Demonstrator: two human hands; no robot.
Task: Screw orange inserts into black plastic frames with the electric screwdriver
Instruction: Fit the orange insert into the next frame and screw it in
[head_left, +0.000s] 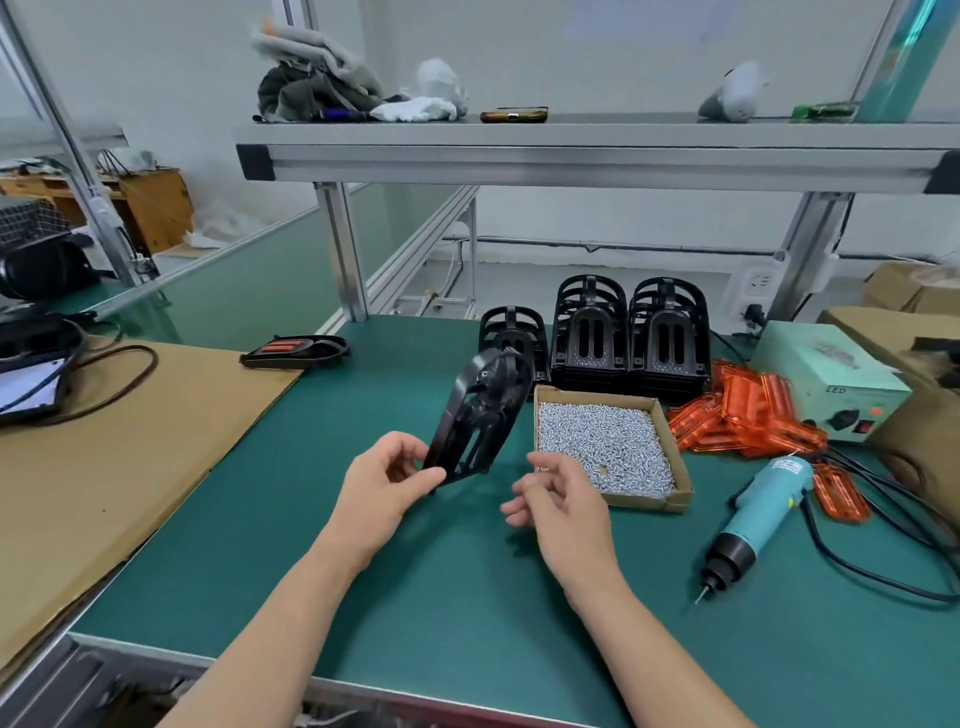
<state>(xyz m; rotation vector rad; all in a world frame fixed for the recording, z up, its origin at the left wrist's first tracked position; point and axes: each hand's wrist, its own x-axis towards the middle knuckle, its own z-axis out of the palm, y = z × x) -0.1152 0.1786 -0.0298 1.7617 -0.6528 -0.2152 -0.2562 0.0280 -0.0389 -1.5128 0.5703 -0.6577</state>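
My left hand pinches the lower end of a black plastic frame, which tilts up above the green mat. My right hand hovers just right of it with fingers loosely curled, and what it holds, if anything, I cannot make out. Stacks of black frames stand at the back. Orange inserts lie in a pile to the right. The teal electric screwdriver lies on the mat at the right, tip toward me.
A cardboard tray of small silver screws sits right of my hands. A finished frame with orange inserts lies at the back left on brown cardboard. A pale green power unit and black cables occupy the right side.
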